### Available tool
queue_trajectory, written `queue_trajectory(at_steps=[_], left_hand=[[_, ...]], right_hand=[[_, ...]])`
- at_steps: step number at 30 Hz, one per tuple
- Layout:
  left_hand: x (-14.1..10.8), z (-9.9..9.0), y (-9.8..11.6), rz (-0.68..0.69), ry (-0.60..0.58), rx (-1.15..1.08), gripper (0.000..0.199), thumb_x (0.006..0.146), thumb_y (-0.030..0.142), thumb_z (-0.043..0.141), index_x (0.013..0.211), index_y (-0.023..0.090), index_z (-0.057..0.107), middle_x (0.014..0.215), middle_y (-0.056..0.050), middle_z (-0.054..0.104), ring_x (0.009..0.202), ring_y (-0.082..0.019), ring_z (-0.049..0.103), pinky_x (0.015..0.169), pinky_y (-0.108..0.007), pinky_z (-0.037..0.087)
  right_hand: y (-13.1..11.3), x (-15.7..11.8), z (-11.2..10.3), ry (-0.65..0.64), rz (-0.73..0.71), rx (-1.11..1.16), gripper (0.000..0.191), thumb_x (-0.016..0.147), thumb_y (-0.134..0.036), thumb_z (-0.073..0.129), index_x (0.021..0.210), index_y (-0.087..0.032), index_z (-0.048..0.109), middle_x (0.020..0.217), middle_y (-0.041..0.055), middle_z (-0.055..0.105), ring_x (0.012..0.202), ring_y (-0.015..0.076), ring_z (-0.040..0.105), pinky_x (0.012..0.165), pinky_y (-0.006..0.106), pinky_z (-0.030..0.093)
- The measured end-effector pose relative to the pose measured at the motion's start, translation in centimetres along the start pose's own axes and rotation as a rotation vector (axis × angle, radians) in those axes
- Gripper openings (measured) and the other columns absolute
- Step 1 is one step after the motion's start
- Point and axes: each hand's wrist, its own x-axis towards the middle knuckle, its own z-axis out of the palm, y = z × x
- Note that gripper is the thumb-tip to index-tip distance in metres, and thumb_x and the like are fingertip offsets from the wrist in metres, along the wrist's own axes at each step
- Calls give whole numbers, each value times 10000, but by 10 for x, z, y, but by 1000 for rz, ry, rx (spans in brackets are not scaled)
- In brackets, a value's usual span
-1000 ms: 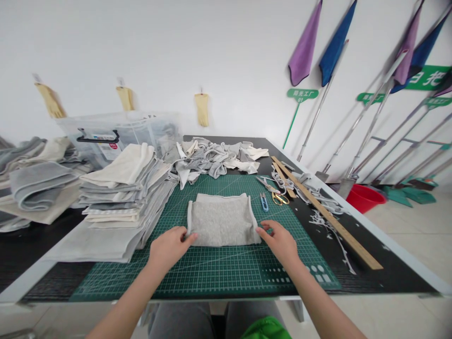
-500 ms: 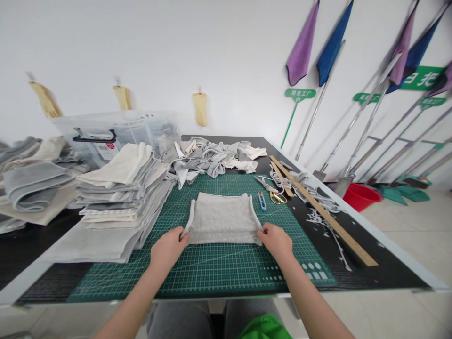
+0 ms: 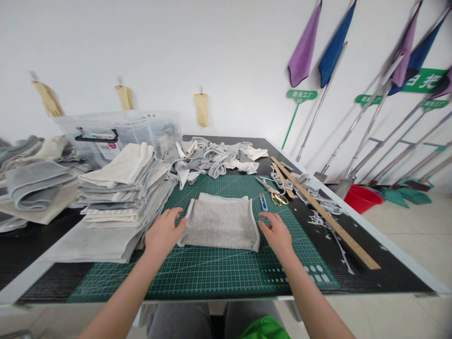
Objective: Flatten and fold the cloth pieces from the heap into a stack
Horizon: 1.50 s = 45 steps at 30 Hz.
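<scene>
A folded grey cloth (image 3: pixel 221 223) with paler rolled edges lies flat on the green cutting mat (image 3: pixel 212 275). My left hand (image 3: pixel 165 231) is beside the cloth's left edge, fingers apart and holding nothing. Just off the right edge is my right hand (image 3: pixel 276 233), also open and empty. Blue thread snips (image 3: pixel 263 202) rest on the mat above my right hand. Scissors with gold handles (image 3: pixel 278 198) lie a little farther right.
Folded cloths (image 3: pixel 120 197) stand in a tall stack at left, before a clear plastic box (image 3: pixel 134 134). Grey scraps (image 3: pixel 219 157) are heaped behind the mat. A long wooden ruler (image 3: pixel 328 219) and fabric strips lie right. A red bucket (image 3: pixel 362 197) is on the floor.
Both hands have let go of the cloth's near corners and moved slightly up along its sides, fingers opening. The cloth's near edge now lies loose on the mat.
</scene>
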Motion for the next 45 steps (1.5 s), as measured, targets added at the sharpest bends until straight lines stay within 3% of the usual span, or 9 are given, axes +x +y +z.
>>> queue_trajectory(at_steps=[3, 6, 11, 15, 19, 26, 35, 40, 45], left_hand=[[20, 4, 40, 302, -69, -89, 279, 732, 312, 384, 993, 250, 460, 919, 8, 543, 786, -134, 508, 647, -227, 370], [40, 29, 89, 640, -169, -113, 263, 724, 256, 407, 971, 246, 499, 977, -6, 533, 866, -154, 486, 731, -251, 351], [56, 87, 143, 691, -234, -136, 255, 682, 237, 481, 928, 237, 551, 930, -35, 544, 851, -191, 494, 679, -260, 362], [59, 114, 151, 658, -212, -168, 189, 721, 253, 427, 809, 204, 586, 873, -42, 550, 810, -182, 496, 654, -262, 357], [65, 121, 146, 594, -198, -200, 176, 715, 222, 418, 722, 161, 583, 755, -38, 574, 729, -148, 495, 640, -246, 350], [75, 105, 144, 562, -149, -294, 163, 690, 193, 417, 668, 156, 574, 692, -15, 581, 663, -117, 491, 590, -214, 342], [72, 47, 168, 639, -37, -430, 116, 689, 210, 456, 692, 172, 566, 695, 13, 569, 659, -94, 484, 601, -191, 345], [61, 26, 176, 694, 15, -555, 93, 680, 195, 479, 666, 157, 562, 656, 15, 555, 622, -86, 476, 583, -189, 345], [42, 26, 182, 737, -64, -546, 101, 692, 197, 478, 671, 162, 570, 654, 15, 561, 624, -89, 482, 575, -192, 348]], right_hand=[[-9, 4, 12, -79, -85, -19, 244, 700, -320, 441, 929, -290, 519, 978, -22, 486, 670, 98, 500, 564, 214, 348], [-6, 5, 24, -113, -82, -73, 217, 684, -286, 461, 877, -263, 557, 933, -3, 506, 805, 135, 495, 622, 217, 352], [9, 3, 26, -94, -38, -67, 253, 694, -255, 444, 912, -205, 562, 882, 19, 525, 768, 119, 506, 662, 202, 362], [14, 4, 23, -83, -30, -73, 236, 686, -235, 449, 885, -201, 573, 861, 15, 526, 762, 113, 506, 652, 184, 366], [13, 5, 24, -86, -34, -64, 238, 683, -213, 446, 879, -199, 580, 867, 27, 522, 783, 121, 503, 697, 193, 359], [12, 5, 22, -75, -37, -2, 239, 681, -208, 446, 873, -192, 588, 866, 38, 524, 776, 132, 509, 708, 214, 368], [11, 8, 16, 43, -3, 166, 248, 721, -247, 397, 904, -186, 553, 843, 21, 539, 699, 113, 501, 671, 225, 396], [7, 8, 8, 245, 29, 578, 296, 725, -297, 419, 975, -166, 508, 870, 34, 537, 651, 106, 483, 611, 238, 417], [-6, 2, -4, 227, -4, 868, 463, 705, -316, 463, 1150, -221, 383, 933, 42, 523, 514, 67, 419, 424, 198, 384]])
